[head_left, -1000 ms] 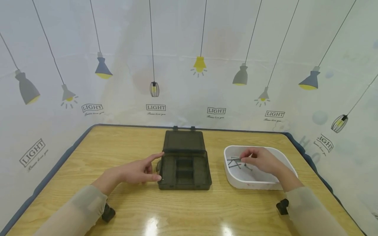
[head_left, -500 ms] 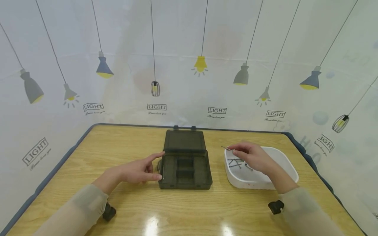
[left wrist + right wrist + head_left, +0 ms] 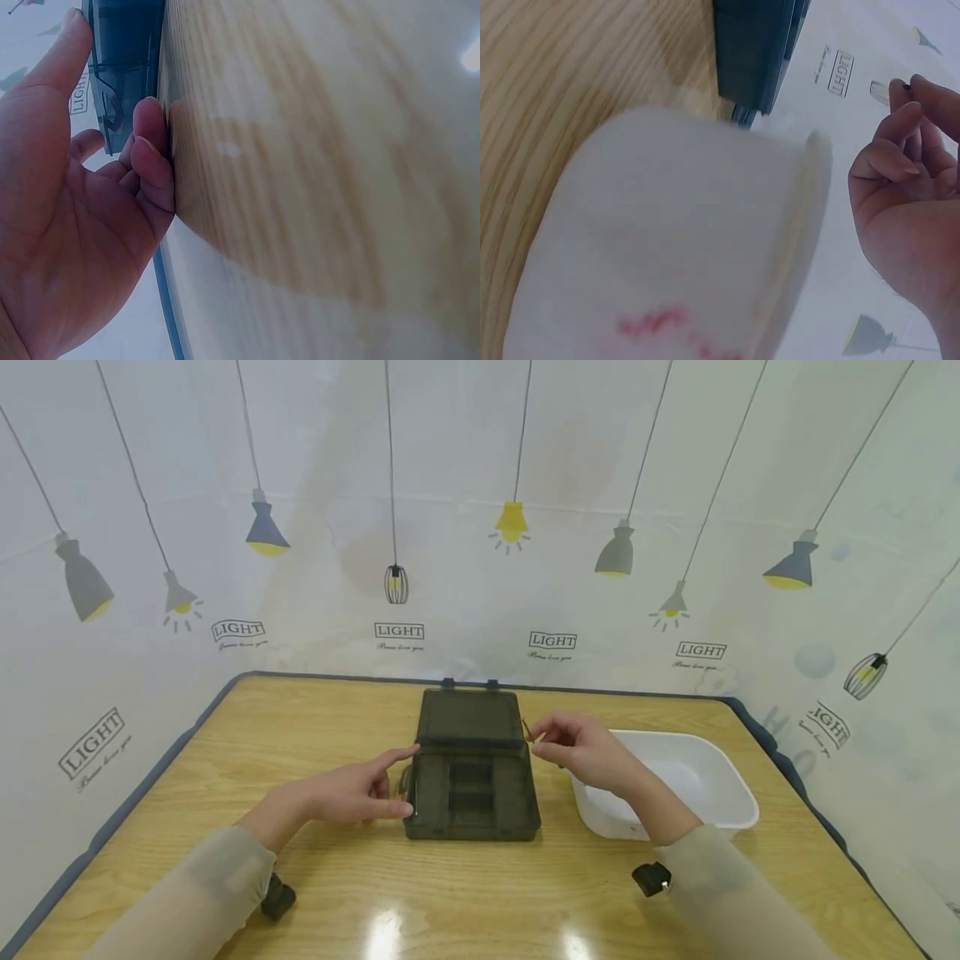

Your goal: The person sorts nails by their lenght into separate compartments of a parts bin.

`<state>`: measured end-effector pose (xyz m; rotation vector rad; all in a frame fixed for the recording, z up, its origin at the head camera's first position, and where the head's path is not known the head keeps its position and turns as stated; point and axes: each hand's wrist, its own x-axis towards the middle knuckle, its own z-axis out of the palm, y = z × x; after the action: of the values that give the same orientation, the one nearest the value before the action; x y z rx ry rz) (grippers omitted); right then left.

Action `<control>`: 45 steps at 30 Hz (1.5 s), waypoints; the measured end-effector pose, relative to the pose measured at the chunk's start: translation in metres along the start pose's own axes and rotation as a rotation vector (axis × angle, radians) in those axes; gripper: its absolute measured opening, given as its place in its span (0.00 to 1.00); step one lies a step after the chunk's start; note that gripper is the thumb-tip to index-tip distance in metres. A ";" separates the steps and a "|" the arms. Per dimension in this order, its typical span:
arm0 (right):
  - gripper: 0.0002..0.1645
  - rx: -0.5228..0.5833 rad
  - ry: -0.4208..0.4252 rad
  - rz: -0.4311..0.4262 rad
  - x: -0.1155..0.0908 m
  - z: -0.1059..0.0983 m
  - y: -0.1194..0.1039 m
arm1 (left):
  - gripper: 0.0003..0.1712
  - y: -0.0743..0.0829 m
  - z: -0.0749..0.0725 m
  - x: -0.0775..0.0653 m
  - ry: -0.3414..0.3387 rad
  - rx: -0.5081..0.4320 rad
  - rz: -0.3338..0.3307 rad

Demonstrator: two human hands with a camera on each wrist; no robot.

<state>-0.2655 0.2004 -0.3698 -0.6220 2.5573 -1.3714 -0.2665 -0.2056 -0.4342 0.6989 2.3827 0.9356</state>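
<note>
A dark see-through plastic case [image 3: 516, 793] lies on the table with its lid [image 3: 469, 717] folded back. My left hand [image 3: 337, 795] rests against the case's left edge, index finger and thumb spread apart; in the left wrist view its other fingers bend beside the case wall. One thin nail [image 3: 417, 797] appears inside along the case's left side. Thumb and index finger of my right hand [image 3: 592, 756] pinch another nail [image 3: 528, 730] beside the case's right edge, near the hinge line. In the right wrist view only its dark tip [image 3: 907, 87] shows between the fingertips.
A white rounded tub [image 3: 720, 818] stands right of the case, partly behind the right hand and wrist, which hide its left part. Wooden tabletop [image 3: 465, 893] lies in front. A printed curtain [image 3: 465, 593] rises behind the table's dark edge.
My right hand has lifted a nail out of the white tub and carried it left to the case's right edge. The left hand has stayed at the case.
</note>
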 end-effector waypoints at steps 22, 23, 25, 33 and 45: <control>0.13 0.078 -0.066 0.068 0.038 0.078 -0.017 | 0.59 0.004 -0.002 0.000 -0.001 -0.024 -0.020; 0.13 0.089 -0.071 0.064 0.039 0.080 -0.017 | 0.59 0.003 -0.002 0.000 -0.001 -0.024 -0.021; 0.13 0.109 -0.080 0.055 0.041 0.085 -0.017 | 0.59 0.003 -0.002 0.000 -0.004 -0.029 -0.022; 0.10 0.106 -0.126 0.076 0.046 0.100 -0.018 | 0.58 -0.001 0.001 0.002 -0.004 -0.053 -0.020; 0.11 0.072 -0.109 0.117 0.047 0.106 -0.018 | 0.58 0.003 0.000 0.000 -0.007 -0.055 -0.018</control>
<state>-0.2665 0.0913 -0.4128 -0.5112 2.4074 -1.3456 -0.2656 -0.2032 -0.4318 0.6587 2.3439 0.9853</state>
